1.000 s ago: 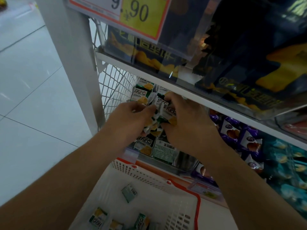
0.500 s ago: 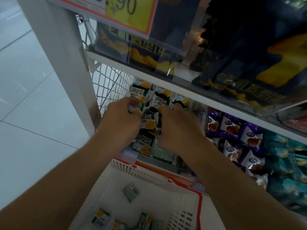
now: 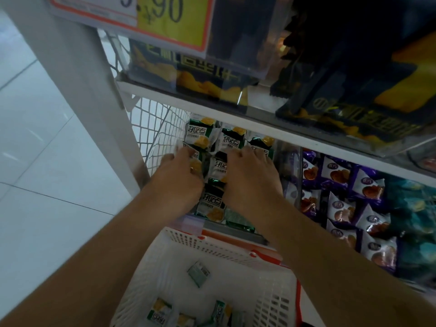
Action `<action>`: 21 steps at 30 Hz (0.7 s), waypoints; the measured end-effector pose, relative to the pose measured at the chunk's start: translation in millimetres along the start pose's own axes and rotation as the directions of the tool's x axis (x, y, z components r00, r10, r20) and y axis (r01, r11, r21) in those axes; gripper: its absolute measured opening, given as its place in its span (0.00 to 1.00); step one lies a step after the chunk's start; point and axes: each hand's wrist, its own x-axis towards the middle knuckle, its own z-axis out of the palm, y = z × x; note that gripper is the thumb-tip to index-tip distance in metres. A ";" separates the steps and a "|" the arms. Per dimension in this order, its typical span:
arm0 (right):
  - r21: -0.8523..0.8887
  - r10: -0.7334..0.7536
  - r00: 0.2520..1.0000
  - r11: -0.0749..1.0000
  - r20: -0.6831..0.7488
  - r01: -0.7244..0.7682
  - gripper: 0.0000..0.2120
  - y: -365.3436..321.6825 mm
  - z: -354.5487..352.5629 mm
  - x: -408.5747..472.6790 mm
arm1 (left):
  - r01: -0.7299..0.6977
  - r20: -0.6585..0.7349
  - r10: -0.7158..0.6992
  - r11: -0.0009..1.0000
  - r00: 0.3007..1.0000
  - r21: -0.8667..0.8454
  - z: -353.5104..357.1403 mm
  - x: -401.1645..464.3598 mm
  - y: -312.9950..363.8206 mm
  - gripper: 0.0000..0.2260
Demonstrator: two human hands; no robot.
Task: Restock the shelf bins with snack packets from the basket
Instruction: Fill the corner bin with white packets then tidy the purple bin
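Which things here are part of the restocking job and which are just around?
Job: green packets in the bin, left hand, right hand, basket with spare packets.
Around: purple packets, dark bags, price sign.

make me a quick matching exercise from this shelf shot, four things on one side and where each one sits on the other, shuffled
Things:
1. green snack packets
2. purple packets
3. white basket
4. yellow price sign

Places:
A. below the shelf, nearest the camera
B. in the bin under both hands
C. top of the frame, above the upper shelf's dark bags
D. in the bin right of the hands

Pairs: 1-B, 2-D, 3-A, 4-C
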 end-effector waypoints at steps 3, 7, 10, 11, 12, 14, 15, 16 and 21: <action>0.035 -0.007 1.000 0.999 0.027 0.006 0.40 3.4 -1.1 2.2 | -0.032 0.013 0.030 0.985 0.999 0.171 7.2 -8.2 -0.8 0.22; 0.122 -0.012 1.000 0.992 0.018 0.010 0.34 8.2 -11.6 0.0 | -0.101 -0.053 0.137 0.898 0.989 0.429 21.0 -18.7 -5.6 0.28; 0.140 -0.004 1.000 0.990 -0.003 0.005 0.29 11.6 -17.5 -6.5 | -0.129 -0.124 0.226 0.841 0.966 0.525 23.2 -22.7 -9.8 0.26; 0.130 -0.004 1.000 0.992 -0.005 0.005 0.28 12.7 -18.7 -8.8 | -0.142 -0.149 0.280 0.795 0.949 0.589 24.3 -24.9 -9.2 0.25; 0.121 -0.005 1.000 0.993 -0.004 0.005 0.29 14.1 -19.1 -10.8 | -0.152 -0.173 0.330 0.758 0.928 0.634 24.8 -26.5 -7.3 0.23; 0.144 0.004 1.000 0.990 0.015 -0.006 0.28 16.2 -20.4 -13.7 | -0.159 -0.201 0.372 0.741 0.906 0.653 22.4 -29.1 0.7 0.18; 0.168 0.014 0.999 0.986 0.038 -0.020 0.27 16.7 -21.5 -14.9 | -0.159 -0.195 0.362 0.749 0.912 0.644 22.0 -29.1 2.6 0.16; 0.181 0.016 0.998 0.983 0.058 -0.026 0.27 17.2 -21.7 -16.8 | -0.158 -0.170 0.337 0.755 0.926 0.636 22.3 -28.8 3.0 0.17; 0.130 -0.059 0.990 0.991 0.126 0.043 0.31 16.9 -12.1 -29.1 | -0.119 -0.022 0.157 0.822 0.987 0.557 25.2 -25.1 2.6 0.23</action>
